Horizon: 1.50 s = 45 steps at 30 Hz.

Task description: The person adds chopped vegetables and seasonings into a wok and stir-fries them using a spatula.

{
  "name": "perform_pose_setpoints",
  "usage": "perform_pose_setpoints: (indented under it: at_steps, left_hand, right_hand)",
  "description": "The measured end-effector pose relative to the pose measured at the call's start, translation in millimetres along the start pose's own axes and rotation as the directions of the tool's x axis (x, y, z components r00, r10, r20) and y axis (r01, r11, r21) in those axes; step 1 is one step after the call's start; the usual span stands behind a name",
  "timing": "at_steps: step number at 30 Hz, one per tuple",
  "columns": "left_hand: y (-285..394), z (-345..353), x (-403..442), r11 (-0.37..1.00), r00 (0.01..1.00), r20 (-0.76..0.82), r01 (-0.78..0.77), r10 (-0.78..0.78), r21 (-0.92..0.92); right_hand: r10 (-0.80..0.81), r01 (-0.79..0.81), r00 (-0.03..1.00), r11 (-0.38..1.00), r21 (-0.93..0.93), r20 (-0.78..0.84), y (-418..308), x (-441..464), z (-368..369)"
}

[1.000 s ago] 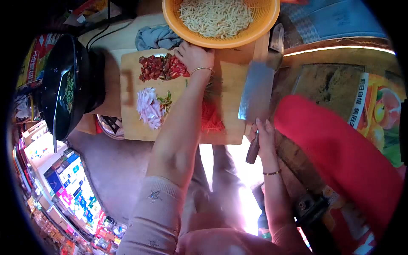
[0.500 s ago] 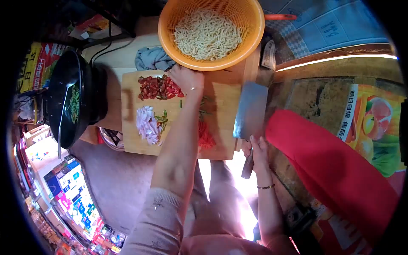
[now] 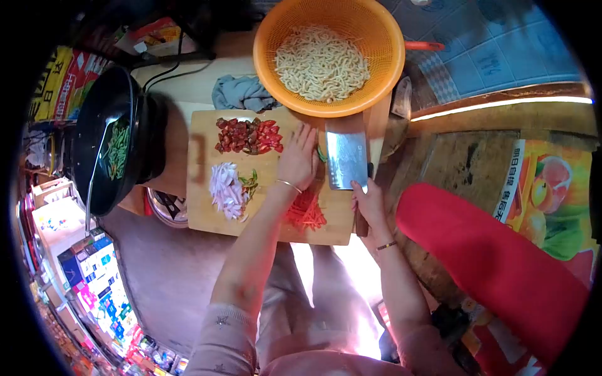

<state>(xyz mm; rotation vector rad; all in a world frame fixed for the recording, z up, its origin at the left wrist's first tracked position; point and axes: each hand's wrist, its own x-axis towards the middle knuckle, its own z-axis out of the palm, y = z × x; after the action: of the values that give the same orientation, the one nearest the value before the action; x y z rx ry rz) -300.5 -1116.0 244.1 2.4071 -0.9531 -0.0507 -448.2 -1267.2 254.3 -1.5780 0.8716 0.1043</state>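
Note:
My left hand (image 3: 299,160) lies with its fingers stretched out on the wooden cutting board (image 3: 263,216), just right of the chopped red pieces (image 3: 249,136). Below its wrist are red shreds (image 3: 306,212), partly covered by my forearm. In my right hand (image 3: 369,203) is the handle of a cleaver (image 3: 347,153), whose broad blade lies over the board's right side. A bit of green shows between my left fingers and the blade. Sliced purple onion (image 3: 227,190) and green pepper pieces (image 3: 249,185) are on the board's left half.
An orange colander (image 3: 390,69) of noodles stands behind the board, beside a grey cloth (image 3: 241,94). At the left is a black wok (image 3: 84,150) with green vegetables and a metal utensil. A red sleeve-like shape (image 3: 483,263) extends in from the right.
The cleaver has moved left over the board with my right hand. My left hand has shifted from the red pieces' upper right edge toward the board's middle, fingers now spread flat.

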Motion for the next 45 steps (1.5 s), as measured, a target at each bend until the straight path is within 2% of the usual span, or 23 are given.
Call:
perform_pose_setpoints:
  at_steps: [3,5,10,11,12,13,14,16,21,24,26,28,29,31,33,35,36,37,38,40,41,43,45]
  left_hand:
    - [10,-5,-24,0.997,0.999,0.036,-0.014,0.016,-0.074]
    - [21,-15,-40,0.995,0.989,0.144,-0.01,0.025,-0.104]
    - [11,-40,-70,0.99,0.99,0.125,-0.053,0.07,-0.134]
    - [4,-40,-73,0.989,0.999,0.038,0.039,-0.034,-0.145]
    - [0,-41,-75,0.978,0.989,-0.047,0.128,-0.138,-0.166]
    - [-3,-40,-76,0.977,0.989,-0.048,0.129,-0.139,-0.169]
    - [-7,-38,-76,0.973,0.988,-0.02,0.145,-0.151,-0.178]
    - [-10,-33,-76,0.973,0.991,0.021,0.132,-0.13,-0.191]
    - [2,-33,-97,0.94,0.996,0.011,0.082,-0.083,-0.331]
    - [9,-38,-111,0.947,0.989,-0.023,0.132,-0.145,-0.294]
    - [15,-25,-120,0.925,0.924,-0.159,0.31,-0.348,-0.221]
    - [27,-15,-119,0.918,0.916,-0.173,0.318,-0.362,-0.237]
    - [32,-9,-117,0.911,0.908,-0.185,0.327,-0.377,-0.251]
    - [39,-3,-111,0.899,0.886,-0.221,0.348,-0.408,-0.264]
    - [42,1,-106,0.853,0.833,-0.266,0.383,-0.485,-0.354]
    - [43,3,-104,0.853,0.819,-0.308,0.364,-0.485,-0.374]
    - [44,3,-103,0.823,0.794,-0.326,0.347,-0.513,-0.45]
    - [44,4,-104,0.788,0.769,-0.339,0.325,-0.542,-0.523]
    - [42,3,-105,0.789,0.768,-0.34,0.326,-0.542,-0.522]
    - [40,4,-109,0.714,0.737,-0.33,0.286,-0.591,-0.64]
    - [39,3,-111,0.715,0.735,-0.334,0.285,-0.59,-0.638]
    - [38,-4,-113,0.627,0.729,-0.293,0.234,-0.619,-0.743]
    - [43,-12,-112,0.621,0.735,-0.289,0.222,-0.614,-0.752]
  right_hand:
    - [-0.019,0.024,0.998,0.995,-0.099,0.056,-6,-2,0]
    - [-0.04,0.055,0.995,0.985,-0.161,0.097,-3,-2,-2]
    - [-0.022,0.082,0.974,0.962,-0.26,0.227,-5,-13,-9]
    - [-0.022,0.083,0.973,0.962,-0.261,0.228,0,-12,-9]
    - [-0.08,0.152,0.967,0.943,-0.296,0.241,5,-11,-9]
    - [-0.136,0.219,0.957,0.918,-0.329,0.257,9,-10,-9]
    - [-0.134,0.218,0.957,0.917,-0.334,0.257,14,-11,-11]
    - [-0.046,0.131,0.969,0.93,-0.343,0.244,7,-14,-9]
    - [-0.039,0.142,0.952,0.934,-0.327,0.303,-1,-28,-13]
    - [-0.067,0.179,0.95,0.917,-0.355,0.304,-3,-43,-13]
    - [-0.079,0.187,0.959,0.896,-0.402,0.271,-1,-54,-7]
    - [-0.245,0.305,0.943,0.907,-0.29,0.224,8,-61,-2]
    - [-0.245,0.307,0.942,0.906,-0.293,0.228,11,-63,1]
    - [-0.067,0.142,0.98,0.898,-0.417,0.188,14,-71,8]
    - [-0.034,0.109,0.978,0.924,-0.367,0.205,39,-76,18]
    - [0.031,0.019,0.986,0.953,-0.301,0.162,55,-85,35]
    - [-0.15,0.196,0.977,0.911,-0.363,0.149,61,-88,43]
    - [0.014,0.023,0.988,0.97,-0.242,0.152,42,-99,50]
    - [0.008,0.025,0.988,0.977,-0.213,0.153,44,-103,57]
    - [-0.002,0.031,0.988,0.982,-0.184,0.157,45,-108,61]
    - [-0.022,0.062,0.984,0.973,-0.224,0.179,44,-110,61]
    - [-0.048,0.101,0.978,0.961,-0.257,0.204,28,-117,64]
    - [0.029,0.004,0.981,0.985,-0.174,0.189,8,-125,63]
